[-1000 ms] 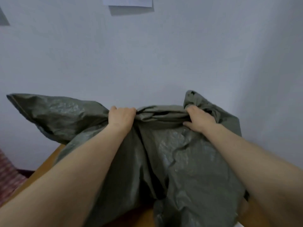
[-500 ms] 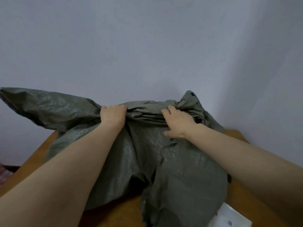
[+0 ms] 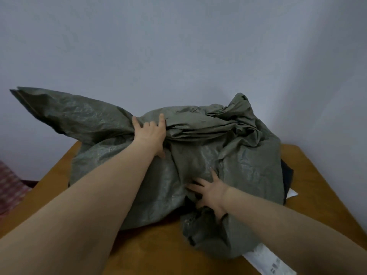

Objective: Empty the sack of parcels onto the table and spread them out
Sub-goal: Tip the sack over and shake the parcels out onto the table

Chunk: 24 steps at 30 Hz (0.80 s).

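Note:
A big grey-green woven sack (image 3: pixel 248 161) lies bulging on the brown wooden table (image 3: pixel 151 249), one corner sticking out to the far left. My left hand (image 3: pixel 150 133) clutches a bunch of the sack's upper fabric, two fingers raised. My right hand (image 3: pixel 210 193) lies lower on the sack's front with fingers spread, pressing the cloth. A white parcel (image 3: pixel 268 261) pokes out under the sack at the near right. Another white parcel edge (image 3: pixel 293 193) and a dark parcel (image 3: pixel 287 175) show at the sack's right side.
A pale wall rises directly behind the table. The table's right edge (image 3: pixel 325 175) runs diagonally at the right. A reddish checked cloth (image 3: pixel 10 187) lies beyond the table's left edge.
My right hand has left the sack's top fold and come down to its front, fingers spread. The sack has sunk lower onto the table and more parcels show at its right.

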Each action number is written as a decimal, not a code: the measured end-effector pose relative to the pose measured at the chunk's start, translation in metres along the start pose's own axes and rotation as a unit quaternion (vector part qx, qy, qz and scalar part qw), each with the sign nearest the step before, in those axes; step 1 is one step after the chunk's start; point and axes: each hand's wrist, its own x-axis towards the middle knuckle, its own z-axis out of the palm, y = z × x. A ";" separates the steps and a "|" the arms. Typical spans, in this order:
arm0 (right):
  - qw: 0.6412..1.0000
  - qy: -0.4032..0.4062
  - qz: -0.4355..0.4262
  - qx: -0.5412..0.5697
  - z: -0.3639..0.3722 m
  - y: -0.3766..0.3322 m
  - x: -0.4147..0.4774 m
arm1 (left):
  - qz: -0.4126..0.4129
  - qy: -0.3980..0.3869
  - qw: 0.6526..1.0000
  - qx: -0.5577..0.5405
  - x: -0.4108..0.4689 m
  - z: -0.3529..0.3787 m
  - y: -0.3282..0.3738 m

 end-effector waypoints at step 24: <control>0.870 0.106 0.239 0.418 -0.035 0.103 0.010 | 0.049 -0.048 0.996 -0.048 0.011 0.041 0.000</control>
